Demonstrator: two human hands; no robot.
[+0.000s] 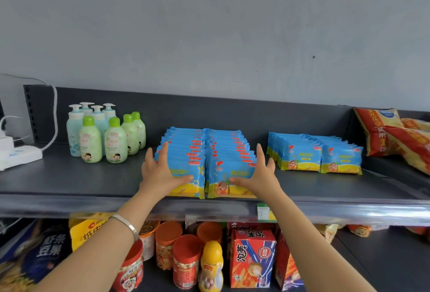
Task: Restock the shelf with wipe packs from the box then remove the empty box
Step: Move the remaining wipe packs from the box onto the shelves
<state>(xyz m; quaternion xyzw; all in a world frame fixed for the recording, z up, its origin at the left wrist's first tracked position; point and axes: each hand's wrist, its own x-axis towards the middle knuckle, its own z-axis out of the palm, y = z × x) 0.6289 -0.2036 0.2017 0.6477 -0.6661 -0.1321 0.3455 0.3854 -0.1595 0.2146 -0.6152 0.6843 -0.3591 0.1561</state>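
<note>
At the far left of your shelf (81, 182) a white power strip (21, 155) lies with a cable (55, 114) looping up behind it. Just right of it stands a cluster of bottles (104, 135), pale blue pump bottles at the back and green-capped ones in front, all upright.

Your left hand (160, 170), a bracelet (125, 224) on its wrist, lies flat against the left side of the wipe packs (207, 152). Its fingers are straight and point toward the back of the shelf, and its thumb stretches across the face of the front pack. Nothing is gripped; the hand is open and pressing. The packs stand on edge in two rows side by side, touching, running from near the front lip back toward the rear panel.

Your right hand (258, 175) mirrors the left on the right flank of the block: fingers straight, thumb laid over the front pack of the right row, open and pressing inward.

Apart from it to the right, a second batch (314, 154) of the same packs stands in two rows farther back. Red and yellow snack bags (381, 133) lean at the far right end.

On the front lip, below your right wrist, sits a green price tag (265, 212). On the shelf underneath you can see red-lidded jars (186, 259), a yellow bottle (211, 266) and a red carton (252, 259)
</note>
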